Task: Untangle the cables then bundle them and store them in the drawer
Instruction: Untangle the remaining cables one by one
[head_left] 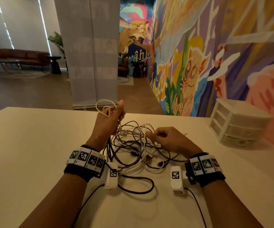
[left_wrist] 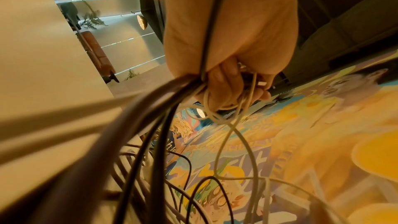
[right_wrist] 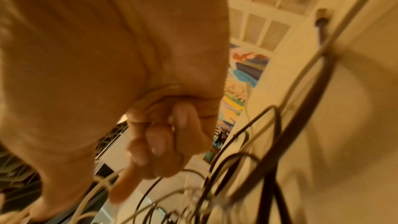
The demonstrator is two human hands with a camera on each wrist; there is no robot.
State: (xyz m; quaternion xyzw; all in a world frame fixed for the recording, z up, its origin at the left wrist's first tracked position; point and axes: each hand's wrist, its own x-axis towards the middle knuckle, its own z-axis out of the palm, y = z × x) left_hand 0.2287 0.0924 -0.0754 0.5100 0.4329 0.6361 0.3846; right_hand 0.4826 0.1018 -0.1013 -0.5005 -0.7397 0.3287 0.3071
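A tangle of white and dark purple cables [head_left: 136, 145] lies on the cream table [head_left: 34, 153]. My left hand [head_left: 114, 112] is raised over the far left of the pile. It grips a small white cable loop [head_left: 102, 104] together with several dark strands that hang down to the heap. In the left wrist view the fist [left_wrist: 226, 88] is closed round the white loop [left_wrist: 234, 142] and dark cables [left_wrist: 150, 125]. My right hand [head_left: 149, 134] sits low at the pile's right and pinches a white strand, its fingers [right_wrist: 163, 139] curled above the cables [right_wrist: 237, 168].
A white three-drawer unit [head_left: 238, 122] stands at the table's right edge by the mural wall, its drawers closed; it also shows as the drawer unit [right_wrist: 258, 28]. Camera modules [head_left: 111, 176] with dark leads hang from both wrists. A loose plug [right_wrist: 322, 14] lies on the table.
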